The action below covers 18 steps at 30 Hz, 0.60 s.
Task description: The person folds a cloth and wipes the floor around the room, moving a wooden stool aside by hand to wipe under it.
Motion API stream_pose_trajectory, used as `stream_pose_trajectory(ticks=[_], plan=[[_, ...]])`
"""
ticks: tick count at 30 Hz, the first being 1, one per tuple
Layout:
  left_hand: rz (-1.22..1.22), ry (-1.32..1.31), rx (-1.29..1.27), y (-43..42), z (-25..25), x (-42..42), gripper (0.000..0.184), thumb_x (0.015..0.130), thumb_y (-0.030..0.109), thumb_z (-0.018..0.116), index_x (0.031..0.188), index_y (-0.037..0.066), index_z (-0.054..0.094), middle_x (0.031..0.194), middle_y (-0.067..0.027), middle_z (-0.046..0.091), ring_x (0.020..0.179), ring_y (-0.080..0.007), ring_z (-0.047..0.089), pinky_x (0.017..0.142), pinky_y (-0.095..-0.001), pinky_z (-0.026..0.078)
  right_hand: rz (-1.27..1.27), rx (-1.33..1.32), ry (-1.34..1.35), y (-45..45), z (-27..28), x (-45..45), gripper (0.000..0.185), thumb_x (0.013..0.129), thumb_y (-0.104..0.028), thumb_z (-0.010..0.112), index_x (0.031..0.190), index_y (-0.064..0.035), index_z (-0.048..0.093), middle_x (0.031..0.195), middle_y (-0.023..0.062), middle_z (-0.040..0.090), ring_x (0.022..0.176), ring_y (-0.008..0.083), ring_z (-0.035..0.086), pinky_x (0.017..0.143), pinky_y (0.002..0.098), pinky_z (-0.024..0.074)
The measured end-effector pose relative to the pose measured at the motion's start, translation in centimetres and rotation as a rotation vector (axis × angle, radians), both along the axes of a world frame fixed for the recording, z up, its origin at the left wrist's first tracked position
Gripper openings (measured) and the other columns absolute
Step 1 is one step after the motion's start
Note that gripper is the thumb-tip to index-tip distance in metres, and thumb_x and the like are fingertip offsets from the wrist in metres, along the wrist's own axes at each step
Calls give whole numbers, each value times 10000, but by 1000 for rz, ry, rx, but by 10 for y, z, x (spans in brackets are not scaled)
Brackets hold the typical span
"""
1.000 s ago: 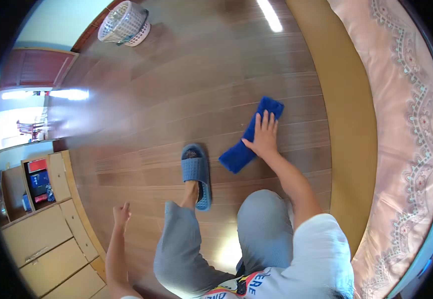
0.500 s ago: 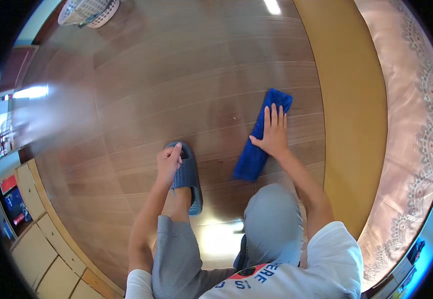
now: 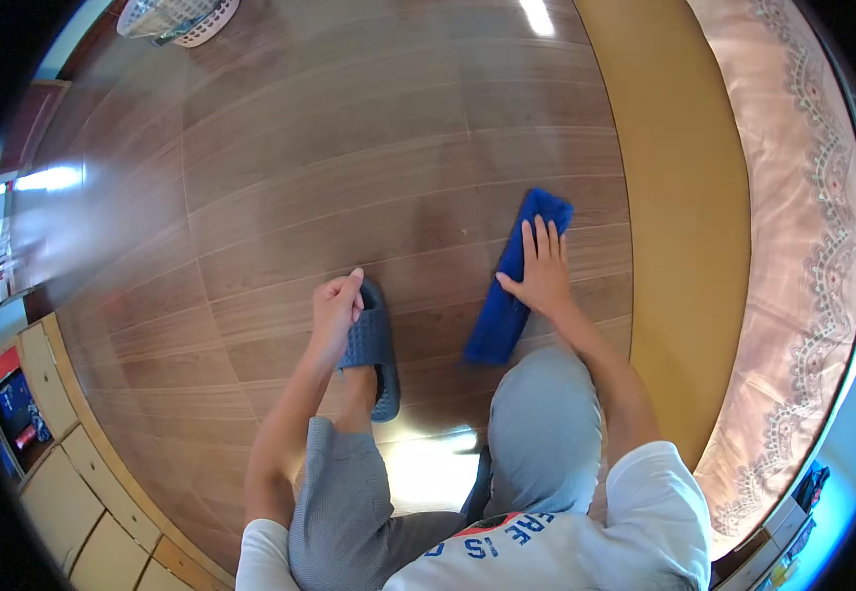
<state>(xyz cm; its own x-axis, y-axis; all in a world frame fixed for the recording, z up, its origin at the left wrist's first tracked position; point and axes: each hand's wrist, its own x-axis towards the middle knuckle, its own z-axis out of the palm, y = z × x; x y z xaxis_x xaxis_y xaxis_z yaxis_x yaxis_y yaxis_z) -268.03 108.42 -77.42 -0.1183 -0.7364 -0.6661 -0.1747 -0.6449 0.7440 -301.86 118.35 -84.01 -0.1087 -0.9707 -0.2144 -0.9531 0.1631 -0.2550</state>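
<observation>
A folded blue cloth lies lengthwise on the wood-look floor, to the right of the middle. My right hand rests flat on its upper half, with fingers stretched out and the thumb spread to the left. Over my left foot, my left hand is closed, its fingers curled and the thumb against them; nothing shows in it. Beneath that hand is a dark blue-grey slipper, worn on my left foot and partly hidden by the hand.
Along the right runs a tan bed base, with a pink lace-patterned bedspread beside it. A white perforated basket stands at the far left. Cream drawers and an open shelf with small items line the lower left.
My right hand and the blue cloth have shifted slightly towards my body. My left hand has risen a little, its thumb pointing further forward. The view has also moved slightly.
</observation>
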Motion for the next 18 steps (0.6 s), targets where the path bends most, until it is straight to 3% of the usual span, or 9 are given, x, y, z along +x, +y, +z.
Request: stream_pose_trajectory(ticks=[3, 9, 15, 18], plan=[[11, 39, -26, -7, 0, -6, 481, 997, 312, 609, 563, 141, 494, 486, 35, 449, 411, -52, 386, 392, -222, 246, 1, 8, -21, 5, 2, -1, 1046, 755, -515, 742, 1533, -19, 250, 1572, 237, 248, 1443, 458, 228, 1182, 581, 175], [24, 82, -17, -2, -9, 2, 461, 966, 344, 656, 573, 139, 531, 498, 53, 464, 410, -31, 388, 397, -211, 253, 53, 206, -35, 98, 12, -1, 1075, 755, -529, 743, 1545, -15, 224, 1588, 243, 213, 1451, 469, 202, 1180, 588, 164], [53, 58, 33, 2, -1, -12, 465, 967, 342, 656, 569, 143, 524, 491, 50, 462, 400, -34, 389, 383, -207, 245, 48, 21, -25, -9, 0, -15, 1047, 752, -527, 740, 1534, -28, 255, 1577, 238, 246, 1448, 462, 224, 1179, 575, 190], [57, 138, 36, -1, 0, -14, 467, 969, 338, 654, 566, 142, 520, 486, 40, 460, 397, -37, 388, 379, -206, 241, 55, 20, -38, -8, -1, -15, 1028, 769, -534, 724, 1536, -32, 257, 1583, 232, 240, 1449, 455, 231, 1177, 593, 183]])
